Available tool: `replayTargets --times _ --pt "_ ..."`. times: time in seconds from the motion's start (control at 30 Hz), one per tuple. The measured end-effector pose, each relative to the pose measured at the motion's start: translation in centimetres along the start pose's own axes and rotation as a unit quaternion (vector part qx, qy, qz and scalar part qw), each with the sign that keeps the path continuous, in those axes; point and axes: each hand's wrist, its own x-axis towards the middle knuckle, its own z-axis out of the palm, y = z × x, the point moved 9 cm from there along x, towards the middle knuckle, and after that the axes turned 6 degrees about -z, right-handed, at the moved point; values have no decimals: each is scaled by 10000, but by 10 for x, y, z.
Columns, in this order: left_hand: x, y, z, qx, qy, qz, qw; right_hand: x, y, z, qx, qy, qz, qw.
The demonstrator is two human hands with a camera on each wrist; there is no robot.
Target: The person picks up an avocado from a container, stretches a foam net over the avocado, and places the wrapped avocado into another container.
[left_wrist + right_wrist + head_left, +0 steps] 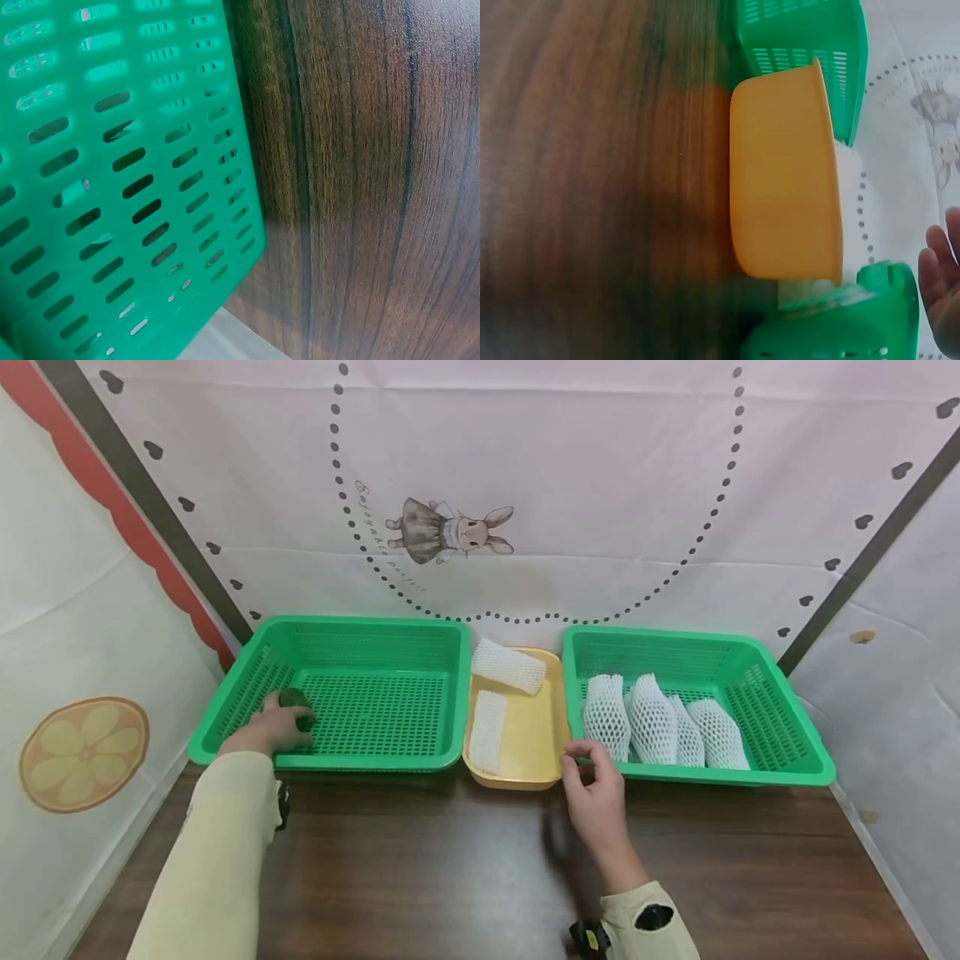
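Observation:
My left hand (272, 727) reaches over the front wall of the left green basket (378, 763) and grips a dark green rounded fruit (296, 698), partly covered by the fingers. My right hand (597, 789) hovers at the right front corner of the yellow tray (528, 735), fingers loosely bent and nothing between them. Its fingertips (931, 262) show at the edge of the right wrist view. Two white foam net sleeves (489, 731) lie in the tray, one along the left side and one across the back. Only the basket's outside wall (127, 187) shows in the left wrist view.
On the right, another green basket (795, 764) holds several things in white foam nets (652, 722) lined up side by side. Both baskets and the tray stand on a dark wooden table (420, 860) against a printed cloth wall (585, 485).

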Motion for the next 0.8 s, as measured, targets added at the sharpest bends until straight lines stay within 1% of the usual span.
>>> replayTargets --times 0.07,0.13,0.17,0.23,0.27,0.33,0.4,0.47,0.5,0.57,0.6,0.63,0.67,0.7,0.8 --pt "-1 3 -6 101 317 165 9993 4 8 7 -17 -188 -18 9998" --pt "-3 7 -14 212 735 343 9965 7 8 13 -42 -324 -143 9994" --pt "-5 10 -19 247 996 430 9938 9 7 15 -58 -375 -225 9990" --pt "-11 15 -30 270 1551 589 9858 12 6 18 -75 -442 -356 9984" --pt "-16 18 -36 230 1828 647 9807 13 5 18 -67 -465 -407 9981" --pt "-29 25 -46 144 2370 775 9683 15 4 20 -96 -496 -416 9979" --pt "-47 33 -55 37 2897 952 9524 16 5 20 -125 -530 -365 9978" --pt "-68 43 -59 -109 3365 1187 9341 17 6 21 -150 -564 -300 9978" --pt "-79 48 -59 -150 3596 1344 9233 18 6 21 -158 -583 -275 9978" --pt "-102 55 -54 -285 4001 1654 9010 19 7 22 -193 -619 -261 9976" --pt "-113 58 -49 -373 4150 1781 8914 19 7 22 -193 -630 -259 9975" --pt "-123 60 -44 -500 4258 1874 8838 20 8 23 -219 -640 -267 9974" --pt "-132 62 -38 -645 4318 1914 8791 21 8 23 -226 -650 -291 9972" --pt "-140 62 -31 -864 4315 1860 8785 21 7 24 -240 -659 -325 9970" --pt "-156 61 -12 -1662 4053 1469 8869 23 7 29 -289 -714 -459 9960"
